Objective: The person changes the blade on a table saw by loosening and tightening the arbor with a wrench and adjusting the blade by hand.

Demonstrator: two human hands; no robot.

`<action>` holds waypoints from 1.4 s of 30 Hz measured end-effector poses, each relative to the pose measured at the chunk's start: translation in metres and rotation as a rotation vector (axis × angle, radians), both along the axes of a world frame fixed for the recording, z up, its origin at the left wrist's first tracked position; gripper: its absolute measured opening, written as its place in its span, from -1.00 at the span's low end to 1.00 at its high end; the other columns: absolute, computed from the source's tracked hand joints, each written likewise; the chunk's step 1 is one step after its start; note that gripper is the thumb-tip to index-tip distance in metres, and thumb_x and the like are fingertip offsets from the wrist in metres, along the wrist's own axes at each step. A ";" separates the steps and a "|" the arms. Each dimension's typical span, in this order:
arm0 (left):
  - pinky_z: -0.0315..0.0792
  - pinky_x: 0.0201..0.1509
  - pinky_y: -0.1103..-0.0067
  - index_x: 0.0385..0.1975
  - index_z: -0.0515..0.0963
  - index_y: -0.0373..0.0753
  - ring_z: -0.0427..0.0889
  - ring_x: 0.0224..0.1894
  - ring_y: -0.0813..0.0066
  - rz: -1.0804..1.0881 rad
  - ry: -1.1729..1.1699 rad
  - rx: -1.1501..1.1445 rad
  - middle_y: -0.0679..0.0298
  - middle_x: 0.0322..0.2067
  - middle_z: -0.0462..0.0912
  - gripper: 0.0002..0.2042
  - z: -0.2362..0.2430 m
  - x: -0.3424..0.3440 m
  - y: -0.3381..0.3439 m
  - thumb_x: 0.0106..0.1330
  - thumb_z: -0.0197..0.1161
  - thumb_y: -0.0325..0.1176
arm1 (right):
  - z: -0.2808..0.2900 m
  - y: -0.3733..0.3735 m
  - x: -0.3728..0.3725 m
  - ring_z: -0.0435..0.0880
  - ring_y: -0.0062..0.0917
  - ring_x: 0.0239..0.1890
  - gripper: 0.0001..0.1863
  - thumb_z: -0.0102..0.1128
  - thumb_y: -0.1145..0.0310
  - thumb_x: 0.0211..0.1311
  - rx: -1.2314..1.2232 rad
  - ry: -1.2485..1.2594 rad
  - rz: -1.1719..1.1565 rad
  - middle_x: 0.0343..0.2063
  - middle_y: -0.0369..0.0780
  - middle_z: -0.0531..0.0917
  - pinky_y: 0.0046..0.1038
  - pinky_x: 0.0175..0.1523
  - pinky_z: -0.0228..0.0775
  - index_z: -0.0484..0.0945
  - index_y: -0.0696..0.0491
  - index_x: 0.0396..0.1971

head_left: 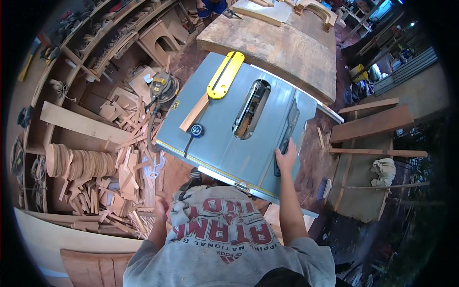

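My right hand (pixel 286 155) grips a long black bar (pixel 291 119) lying along the right side of a grey table-saw top (pixel 210 138). The saw’s long central opening (pixel 251 110) is uncovered, showing the mechanism inside. A yellow insert plate (pixel 224 71) lies at the top left, overlapping a short wooden strip (pixel 195 114); a round dark tape measure (pixel 196 130) sits beside the strip. My left hand (pixel 162 208) hangs beside my body, below the saw’s front edge, fingers loosely bent with nothing visible in them.
A wooden workbench (pixel 267 48) adjoins the saw’s far edge; a person (pixel 210 7) is behind it. Left are a shop vacuum (pixel 162 88) with hose, scrap wood (pixel 131 182), stacked oval pieces (pixel 81 160) and shelving (pixel 95 57). Boards (pixel 370 124) and a cloth (pixel 382 171) lie right.
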State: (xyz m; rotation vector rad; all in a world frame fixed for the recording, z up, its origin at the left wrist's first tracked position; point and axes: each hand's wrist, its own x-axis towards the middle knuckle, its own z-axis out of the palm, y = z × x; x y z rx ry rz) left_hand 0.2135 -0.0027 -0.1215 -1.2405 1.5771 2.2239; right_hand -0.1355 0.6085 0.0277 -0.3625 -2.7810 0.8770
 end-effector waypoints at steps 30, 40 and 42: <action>0.57 -0.02 0.39 -0.11 0.71 -0.37 0.72 -0.14 0.15 -0.404 0.881 -1.008 0.04 -0.18 0.73 -0.82 0.235 -0.342 0.163 0.37 0.23 -0.56 | 0.210 -0.096 0.115 0.75 0.08 -0.27 -0.49 0.31 0.29 0.05 0.131 -0.351 0.166 -0.34 0.04 0.75 0.01 -0.10 0.60 0.64 0.07 0.07; 0.53 -0.14 0.49 -0.10 0.70 -0.37 0.67 -0.20 0.32 -0.521 0.944 -0.928 0.11 -0.18 0.71 -0.83 0.227 -0.341 0.171 0.39 0.23 -0.58 | 0.168 -0.129 -0.042 0.84 -0.27 -0.18 -0.88 0.38 0.41 0.03 0.513 -0.410 0.423 -0.27 -0.11 0.83 -0.26 -0.09 0.68 0.82 0.00 -0.41; 0.52 -0.14 0.49 -0.10 0.70 -0.39 0.65 -0.21 0.32 -0.509 0.938 -0.936 0.10 -0.17 0.70 -0.82 0.224 -0.333 0.161 0.39 0.22 -0.58 | 0.167 -0.127 -0.064 0.84 -0.28 -0.15 -0.85 0.43 0.37 0.00 0.539 -0.464 0.462 -0.25 -0.12 0.83 -0.26 -0.07 0.68 0.82 0.00 -0.38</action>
